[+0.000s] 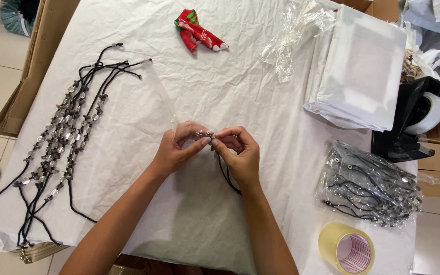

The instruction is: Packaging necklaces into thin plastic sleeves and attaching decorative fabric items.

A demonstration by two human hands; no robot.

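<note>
- A roll of clear packing tape [346, 248] is lying nearest the camera, at the table's near right corner, on the crumpled white paper [240, 81] that is covering the table.
- The left hand [176, 150] and the right hand [238, 153] are meeting at mid-table, fingertips pressed toward each other.
- Both are pinching the beaded end of a black cord necklace [205, 134], which is lying crosswise between the two thumbs; neither hand is nearer to it than the other.
- The rest of its cord is trailing down under the right hand, curving back toward the person.
- A row of like necklaces [62, 137] is lying spread out well to the left, their long axes running from near-left to far-right.
- A clear bag of more necklaces [370, 186] is sitting to the right, just beyond the tape.
- Farther off, a stack of white bags [357, 66], a black tape dispenser [408, 122] and a red and green cloth bundle [197, 30] are resting.
</note>
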